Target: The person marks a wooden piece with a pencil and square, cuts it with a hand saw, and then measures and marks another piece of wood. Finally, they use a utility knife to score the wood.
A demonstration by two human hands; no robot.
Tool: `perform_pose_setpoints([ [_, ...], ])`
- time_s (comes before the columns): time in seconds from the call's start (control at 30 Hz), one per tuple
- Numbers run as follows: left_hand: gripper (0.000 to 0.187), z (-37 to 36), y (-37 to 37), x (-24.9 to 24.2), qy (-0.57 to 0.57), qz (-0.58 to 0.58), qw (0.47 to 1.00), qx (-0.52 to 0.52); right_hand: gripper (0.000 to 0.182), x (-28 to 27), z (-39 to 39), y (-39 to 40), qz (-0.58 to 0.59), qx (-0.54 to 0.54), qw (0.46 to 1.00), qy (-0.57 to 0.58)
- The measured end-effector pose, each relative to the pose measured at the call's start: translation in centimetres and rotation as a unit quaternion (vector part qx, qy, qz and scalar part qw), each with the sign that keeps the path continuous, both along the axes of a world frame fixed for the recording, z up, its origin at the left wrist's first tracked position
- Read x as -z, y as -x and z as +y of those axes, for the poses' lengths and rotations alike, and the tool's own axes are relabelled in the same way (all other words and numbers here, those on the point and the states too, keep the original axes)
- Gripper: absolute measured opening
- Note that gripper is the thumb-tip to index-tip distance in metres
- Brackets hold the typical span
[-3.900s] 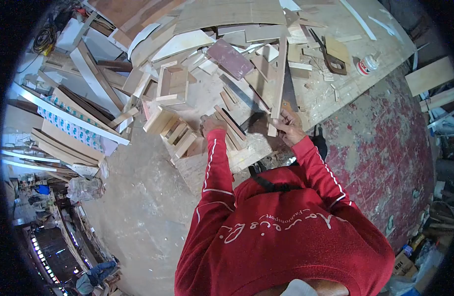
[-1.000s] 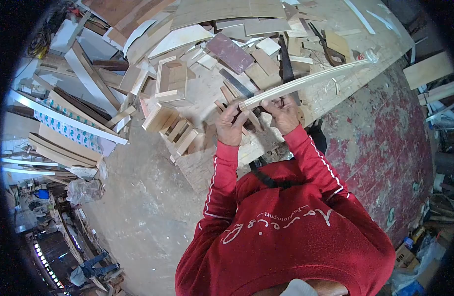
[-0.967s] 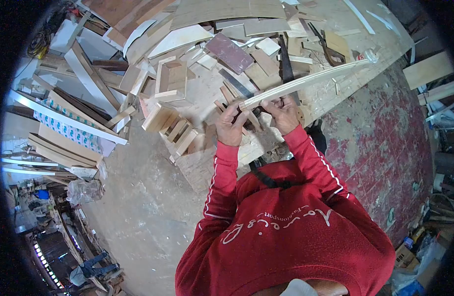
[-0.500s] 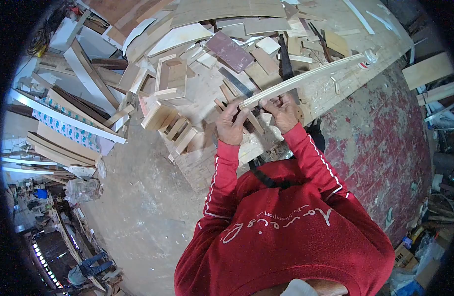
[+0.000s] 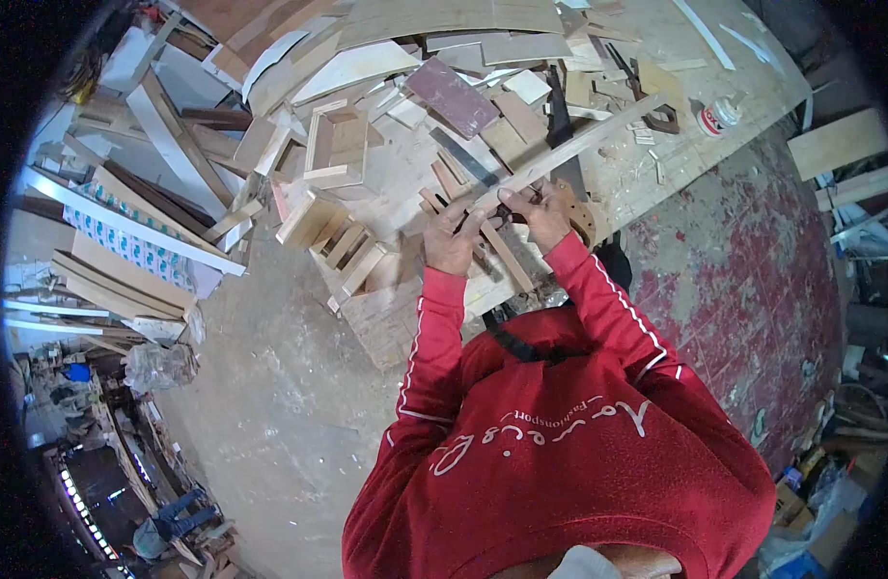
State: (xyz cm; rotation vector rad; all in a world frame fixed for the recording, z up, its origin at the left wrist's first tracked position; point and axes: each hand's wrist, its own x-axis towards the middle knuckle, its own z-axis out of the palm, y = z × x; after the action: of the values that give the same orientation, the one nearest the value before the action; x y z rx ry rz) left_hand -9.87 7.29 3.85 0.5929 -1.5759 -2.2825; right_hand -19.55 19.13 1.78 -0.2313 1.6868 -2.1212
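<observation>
Both my hands are at the near end of a long, pale wooden strip (image 5: 598,137) that slants up and right over the workbench. My left hand (image 5: 451,239) has its fingers bent round the strip's left end. A little to the right, my right hand (image 5: 547,214) pinches the strip between thumb and fingers. Beneath the hands lie small wood pieces, among them a narrow stick (image 5: 507,257). A dark flat blade (image 5: 463,158) lies just beyond the strip. Beside my right hand is a brown wooden piece with holes (image 5: 583,220), partly covered.
On the workbench (image 5: 647,198) stand a small open wooden box (image 5: 338,147), a slatted wooden piece (image 5: 340,241) and a jar with a red label (image 5: 718,117). A saw handle (image 5: 661,119) and many offcuts lie around. Boards (image 5: 135,222) lean at the left. Another person (image 5: 164,526) is at lower left.
The wooden strip has turned and come down, its far end moving left off the jar, which now shows whole. Both hands have shifted slightly and still hold the near end.
</observation>
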Motion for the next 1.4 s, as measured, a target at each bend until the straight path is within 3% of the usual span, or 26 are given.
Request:
perform_pose_setpoints([
  [0.07, 0.02, -0.6, 0.0, 2.2, 0.001, -0.037, 0.999, -0.012, 0.02, 0.1, -0.3, 0.0, -0.007, -0.011, 1.0, -0.004],
  [0.23, 0.021, 0.4, -0.3, 2.4, -0.046, -0.071, 0.996, -0.037, 0.028, 1.7, -0.3, 0.1, -0.058, -0.035, 0.998, 0.018],
  [0.3, 0.023, 1.1, -0.3, 2.6, -0.093, -0.052, 0.993, -0.048, 0.033, 2.3, 0.2, 0.2, -0.035, -0.033, 0.997, -0.058],
  [0.57, 0.029, 2.5, -0.4, 6.5, -0.074, -0.14, 0.981, -0.108, 0.029, 2.5, 0.4, -0.1, -0.004, -0.004, 0.999, -0.053],
  [0.73, 0.03, 1.7, -0.5, 5.1, -0.096, -0.118, 0.981, -0.12, 0.024, 3.6, -0.2, 0.5, -0.028, -0.048, 0.997, -0.05],
  [0.8, 0.029, 1.3, -0.5, 4.7, -0.115, -0.11, 0.981, -0.11, 0.024, 3.0, -0.4, 0.5, -0.091, -0.055, 0.994, -0.023],
  [0.87, 0.028, 0.7, -0.5, 5.7, -0.101, -0.12, 0.978, -0.135, 0.022, 1.6, -0.5, 0.6, -0.227, -0.056, 0.972, 0.03],
  [1.0, 0.027, 0.3, -0.5, 3.9, -0.097, -0.132, 0.98, -0.111, 0.018, 1.7, -0.7, 1.2, -0.231, -0.062, 0.971, -0.02],
  [1.07, 0.027, 0.1, -0.3, 4.4, -0.109, -0.13, 0.98, -0.103, 0.014, 2.9, -0.9, 1.5, -0.156, -0.086, 0.982, -0.061],
  [1.27, 0.022, -0.6, 0.1, 7.1, -0.108, -0.157, 0.977, -0.094, 0.016, 4.5, -1.3, 1.9, -0.158, -0.07, 0.983, -0.059],
  [1.4, 0.02, 0.1, 0.3, 5.1, -0.145, -0.148, 0.975, -0.083, 0.015, 5.2, -1.1, 2.1, -0.162, -0.071, 0.982, -0.062],
])
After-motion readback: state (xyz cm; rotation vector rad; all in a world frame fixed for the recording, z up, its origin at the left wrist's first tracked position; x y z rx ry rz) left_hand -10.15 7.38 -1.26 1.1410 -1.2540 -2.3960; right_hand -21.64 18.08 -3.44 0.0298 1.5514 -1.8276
